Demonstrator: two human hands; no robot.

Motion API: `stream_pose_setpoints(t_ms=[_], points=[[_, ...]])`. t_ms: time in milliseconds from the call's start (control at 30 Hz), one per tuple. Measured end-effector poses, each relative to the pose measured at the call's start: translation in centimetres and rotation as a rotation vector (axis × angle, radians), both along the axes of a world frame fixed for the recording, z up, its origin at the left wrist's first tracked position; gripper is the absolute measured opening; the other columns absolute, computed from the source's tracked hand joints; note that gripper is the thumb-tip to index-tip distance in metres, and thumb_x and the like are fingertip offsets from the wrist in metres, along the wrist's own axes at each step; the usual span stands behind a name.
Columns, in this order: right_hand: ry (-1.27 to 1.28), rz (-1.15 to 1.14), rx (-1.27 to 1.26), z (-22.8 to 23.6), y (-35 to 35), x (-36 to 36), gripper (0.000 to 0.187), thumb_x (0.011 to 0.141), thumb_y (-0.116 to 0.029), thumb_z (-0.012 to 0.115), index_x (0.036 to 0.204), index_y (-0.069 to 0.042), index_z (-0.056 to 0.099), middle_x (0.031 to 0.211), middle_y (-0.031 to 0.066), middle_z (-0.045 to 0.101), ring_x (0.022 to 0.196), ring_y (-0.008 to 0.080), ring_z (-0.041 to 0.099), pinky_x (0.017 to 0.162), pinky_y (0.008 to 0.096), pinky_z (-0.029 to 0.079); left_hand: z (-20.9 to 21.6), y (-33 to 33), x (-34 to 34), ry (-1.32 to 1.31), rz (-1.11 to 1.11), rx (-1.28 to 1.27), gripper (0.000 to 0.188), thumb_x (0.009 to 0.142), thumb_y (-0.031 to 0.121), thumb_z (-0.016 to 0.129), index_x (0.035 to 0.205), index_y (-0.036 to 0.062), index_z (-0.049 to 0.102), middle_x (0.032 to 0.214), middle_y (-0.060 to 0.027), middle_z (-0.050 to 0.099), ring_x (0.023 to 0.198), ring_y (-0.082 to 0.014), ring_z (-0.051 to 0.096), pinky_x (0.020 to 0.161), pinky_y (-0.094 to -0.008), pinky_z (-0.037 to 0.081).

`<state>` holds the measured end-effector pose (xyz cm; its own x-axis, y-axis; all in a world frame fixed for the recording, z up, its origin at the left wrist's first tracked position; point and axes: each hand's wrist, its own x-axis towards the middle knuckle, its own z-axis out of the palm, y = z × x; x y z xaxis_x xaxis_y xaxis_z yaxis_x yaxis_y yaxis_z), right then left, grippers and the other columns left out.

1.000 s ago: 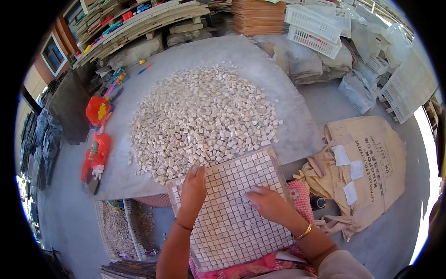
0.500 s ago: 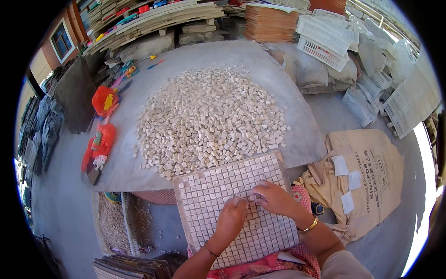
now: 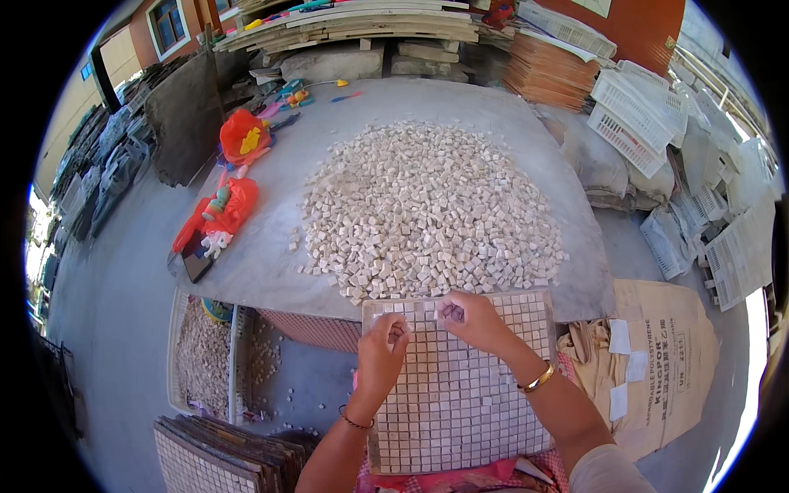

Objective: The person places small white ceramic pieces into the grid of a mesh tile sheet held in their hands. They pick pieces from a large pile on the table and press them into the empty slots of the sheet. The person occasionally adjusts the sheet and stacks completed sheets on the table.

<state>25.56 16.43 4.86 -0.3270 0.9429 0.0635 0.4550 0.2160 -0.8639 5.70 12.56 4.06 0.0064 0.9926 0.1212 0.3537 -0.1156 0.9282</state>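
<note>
A shallow framed board [image 3: 460,466] lies tilted over my lap, its grid filled with small square stone tiles [image 3: 457,403]. Over the board's far left part, my left hand [image 3: 383,352] is closed, its fingertips curled together; whether they grip a tile is too small to make out. Close by on the right, my right hand [image 3: 473,322] pinches a small pale stone tile [image 3: 441,315] above the far rows. The two hands are slightly apart. Just beyond the board spreads a large heap of loose stone tiles [image 3: 431,209] on a grey slab table [image 3: 271,275].
Red bags [image 3: 234,205] with small toys and a dark phone [image 3: 197,267] lie at the table's left. Below stand a white crate [image 3: 240,361] of tile pieces and stacked tile boards [image 3: 205,456]. A printed sack [image 3: 674,361] lies right; white plastic crates [image 3: 629,123] stand behind.
The view has turned, so the scene sits farther right. Both hands have moved from the board's middle toward its far edge, and the gap between them is wider.
</note>
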Motion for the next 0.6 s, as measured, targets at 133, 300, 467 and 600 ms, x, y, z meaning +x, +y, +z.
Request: stream_pose_setpoints(t_ms=[133,300,467,600], points=[[-0.247,-0.017,0.157,-0.2,2.3,-3.1,0.009,0.077,-0.006,0.063,0.085,-0.004,0.058,0.082,0.0129,0.059,0.081,0.0343,0.059,0.071,0.0425,0.049,-1.0,1.9,-0.9,0.155,-0.001,0.157,0.023,0.075,-0.004,0.065,0.097,-0.0003,0.061,0.081,-0.0118,0.062,0.07,-0.0218,0.063,0.065,-0.031,0.05],[-0.435,0.052,0.234,-1.4,3.1,-3.5,0.009,0.078,-0.01,0.065,0.083,-0.005,0.06,0.084,0.0148,0.058,0.085,0.0348,0.058,0.073,0.0446,0.047,-1.4,3.2,-2.7,0.207,0.011,0.166,0.022,0.077,-0.003,0.064,0.098,0.0006,0.06,0.088,-0.0165,0.062,0.073,-0.0313,0.062,0.066,-0.0376,0.05],[-0.478,0.089,0.38,-2.2,2.8,-3.2,0.011,0.077,-0.01,0.065,0.084,-0.003,0.062,0.083,0.0158,0.058,0.087,0.0348,0.057,0.075,0.0455,0.046,-1.2,2.8,-4.1,0.25,-0.065,0.186,0.023,0.077,-0.004,0.062,0.099,0.001,0.06,0.091,-0.0182,0.062,0.079,-0.0364,0.06,0.071,-0.0416,0.049],[-0.356,0.024,0.394,-0.7,1.6,-3.3,0.016,0.078,-0.011,0.065,0.093,-0.002,0.064,0.086,0.0152,0.059,0.091,0.034,0.057,0.078,0.045,0.047,-2.2,3.1,-3.9,0.387,-0.127,0.356,0.025,0.074,-0.005,0.064,0.098,0.0023,0.061,0.087,-0.0151,0.062,0.078,-0.0313,0.062,0.068,-0.0365,0.05]])
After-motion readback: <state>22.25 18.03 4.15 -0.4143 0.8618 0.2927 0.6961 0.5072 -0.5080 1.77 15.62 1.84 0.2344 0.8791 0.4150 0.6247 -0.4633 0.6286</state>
